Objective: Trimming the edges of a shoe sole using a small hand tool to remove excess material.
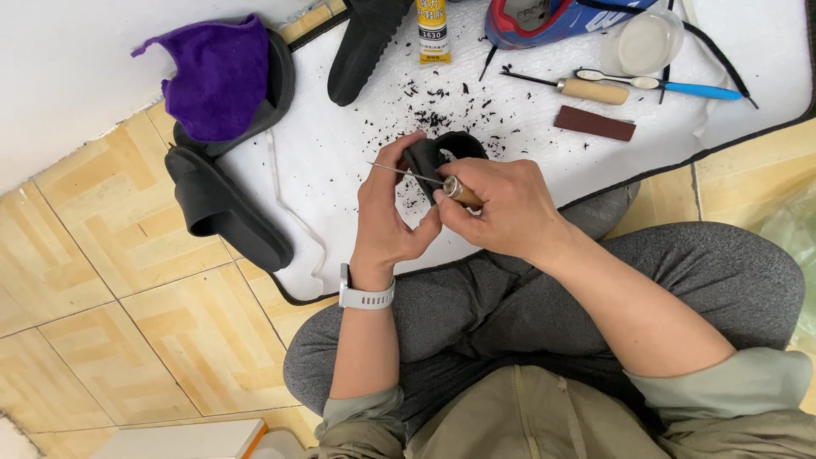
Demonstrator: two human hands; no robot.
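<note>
**Presently: awl work on a small black piece, both hands engaged**

- Left hand (387,208): fingers curled narrow around a small black rubbery piece (429,155), thumb toward the wearer, fingertips behind the piece. White wristband (366,297) on that wrist.
- Right hand (501,208): closed in a pinch on a wooden-handled awl with a thin metal shaft (455,189); handle between thumb and forefinger, shaft running leftward past the left fingertips, tip just beyond them. Whether the shaft passes through the piece or lies across its face: cannot tell.
- Location of the piece: held up between both sets of fingers, above a white padded mat with a dark border (340,153).
- Just beyond the fingertips: scattered black shavings (442,106) on the mat.
- Further beyond: yellow-labelled glue tube (433,34), black insole-shaped sole (365,47), blue and red sports shoe (552,17), clear round plastic cup (650,41).
- Beyond and to the right of the right knuckles: second wooden-handled tool (586,89), blue-handled toothbrush (671,85), dark red rectangular block (595,123).
- Well left of the left fingers: pair of black rubber slippers (225,208), purple cloth (217,76) draped on the farther one.

Step judged in hand: piercing or picking at the black piece with the awl. Next move, as a judgement: calls for a firm left-hand brace, shaft aimed clear of the left fingertips, steady push rather than a jab.
</note>
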